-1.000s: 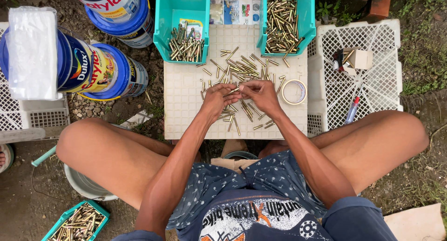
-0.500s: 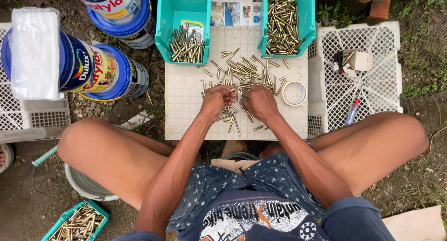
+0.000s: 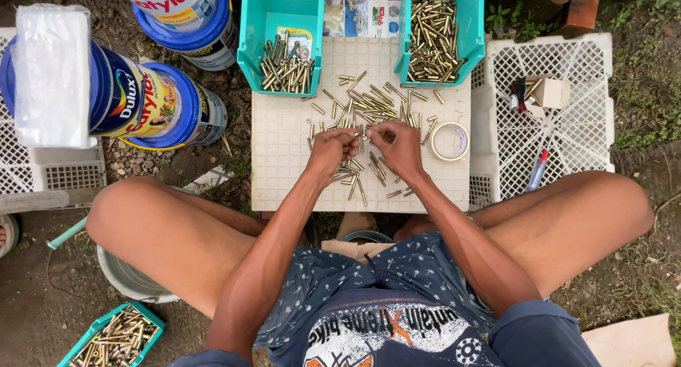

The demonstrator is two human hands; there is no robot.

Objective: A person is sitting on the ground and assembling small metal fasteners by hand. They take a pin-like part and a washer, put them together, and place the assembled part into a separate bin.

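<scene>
Left hand point(image 3: 332, 148) and right hand point(image 3: 399, 146) meet over the middle of the white grid bench point(image 3: 284, 175), each pinching small brass casings between curled fingertips. Loose brass casings point(image 3: 369, 104) lie scattered under and just beyond the hands. A tape ring point(image 3: 450, 141) sits just right of them. Farther off, two teal bins, the left bin point(image 3: 282, 34) and right bin point(image 3: 438, 34), hold more casings.
</scene>
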